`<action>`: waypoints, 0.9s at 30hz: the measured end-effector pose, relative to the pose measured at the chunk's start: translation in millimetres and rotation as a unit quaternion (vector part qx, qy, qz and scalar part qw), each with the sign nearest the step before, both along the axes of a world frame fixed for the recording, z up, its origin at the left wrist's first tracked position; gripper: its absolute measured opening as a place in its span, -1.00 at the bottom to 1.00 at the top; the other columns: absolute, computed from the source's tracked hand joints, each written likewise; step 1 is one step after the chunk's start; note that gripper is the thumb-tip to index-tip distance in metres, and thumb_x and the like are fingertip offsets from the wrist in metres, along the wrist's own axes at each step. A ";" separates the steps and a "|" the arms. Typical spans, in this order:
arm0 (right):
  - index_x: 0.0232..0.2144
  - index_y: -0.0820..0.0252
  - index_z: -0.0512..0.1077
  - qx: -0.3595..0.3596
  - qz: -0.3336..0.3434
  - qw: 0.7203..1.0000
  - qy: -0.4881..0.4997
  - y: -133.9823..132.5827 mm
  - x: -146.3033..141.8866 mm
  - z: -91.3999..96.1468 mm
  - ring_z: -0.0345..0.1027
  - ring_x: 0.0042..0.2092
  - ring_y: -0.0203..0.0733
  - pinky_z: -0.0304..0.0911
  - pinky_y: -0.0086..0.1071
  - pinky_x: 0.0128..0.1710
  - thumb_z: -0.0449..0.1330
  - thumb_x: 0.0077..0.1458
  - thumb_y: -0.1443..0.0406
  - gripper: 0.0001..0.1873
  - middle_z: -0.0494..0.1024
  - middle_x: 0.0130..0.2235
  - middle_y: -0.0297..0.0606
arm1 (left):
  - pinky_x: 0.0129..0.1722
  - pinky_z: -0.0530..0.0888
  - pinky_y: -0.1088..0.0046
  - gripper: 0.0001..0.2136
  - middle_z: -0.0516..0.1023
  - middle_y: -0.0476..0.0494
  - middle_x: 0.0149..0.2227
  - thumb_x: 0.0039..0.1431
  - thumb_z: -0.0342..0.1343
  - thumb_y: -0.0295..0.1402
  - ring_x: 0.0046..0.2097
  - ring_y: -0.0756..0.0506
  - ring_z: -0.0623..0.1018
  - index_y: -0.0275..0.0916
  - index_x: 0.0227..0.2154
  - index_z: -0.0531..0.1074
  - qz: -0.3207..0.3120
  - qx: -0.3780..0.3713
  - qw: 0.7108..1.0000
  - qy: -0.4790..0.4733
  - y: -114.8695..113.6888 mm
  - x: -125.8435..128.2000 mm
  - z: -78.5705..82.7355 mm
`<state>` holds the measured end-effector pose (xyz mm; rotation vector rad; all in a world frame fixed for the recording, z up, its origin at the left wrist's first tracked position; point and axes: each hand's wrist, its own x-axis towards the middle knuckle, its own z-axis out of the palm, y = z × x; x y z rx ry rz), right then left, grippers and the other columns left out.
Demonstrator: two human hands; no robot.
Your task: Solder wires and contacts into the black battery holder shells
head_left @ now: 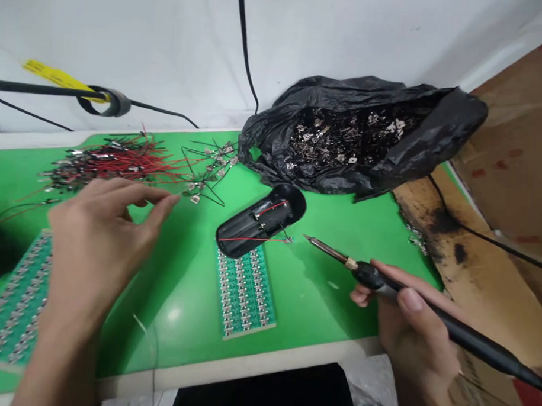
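Note:
My right hand (420, 332) grips a black soldering iron (367, 274), its tip pointing left, close to a small circuit board (288, 240) on wires. This little board hangs from a black plastic shell (238, 228) with red and black wires, lying tilted on the green mat. My left hand (103, 232) is closed in a pinch, thumb and index tips together above the mat. Whatever is at those fingertips is too small to make out. Just beyond them lie metal contact tabs with wires (195, 198). The shell's lower end overlaps a panel of small circuit boards (245, 291).
A bundle of red and black wires (116, 159) lies at back left. An open black plastic bag (365, 176) holds many metal pieces. Another board panel (16, 306) is at left, solder wire (153, 356) at the front edge. Scorched board (452, 227) and cardboard stand right.

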<state>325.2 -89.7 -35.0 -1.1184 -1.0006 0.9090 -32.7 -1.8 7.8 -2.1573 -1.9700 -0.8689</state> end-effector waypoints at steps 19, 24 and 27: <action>-0.14 0.14 0.81 -0.018 -0.022 0.998 0.062 2.0 0.5 4.5 0.60 -0.51 -0.09 0.48 -0.30 -0.61 0.41 0.22 0.25 -0.80 0.76 -0.40 -0.14 | -0.56 0.34 0.45 -0.56 0.56 0.05 -0.47 0.23 0.44 0.11 -0.55 0.01 0.42 -0.10 -0.04 0.66 -0.087 -0.076 0.993 -0.031 -1.0 -30.7 1.8; -0.18 0.17 0.80 -0.017 -0.029 0.997 0.071 3.4 0.5 4.9 0.59 -0.52 -0.09 0.46 -0.30 -0.62 0.43 0.20 0.20 -0.79 0.73 -0.44 -0.15 | -0.51 0.36 0.53 -0.49 0.59 0.10 -0.40 0.18 0.47 0.15 -0.49 0.07 0.40 -0.12 -0.01 0.65 -0.117 -0.050 0.989 -0.072 -4.9 -27.5 10.1; -0.19 0.20 0.80 -0.011 -0.038 0.996 0.081 2.7 0.6 3.8 0.59 -0.53 -0.11 0.45 -0.32 -0.61 0.45 0.18 0.18 -0.76 0.73 -0.44 -0.15 | -0.55 0.36 0.57 -0.52 0.53 0.15 -0.50 0.16 0.50 0.11 -0.51 0.08 0.41 -0.15 -0.07 0.67 -0.143 -0.067 0.984 -0.087 -5.9 -24.5 11.3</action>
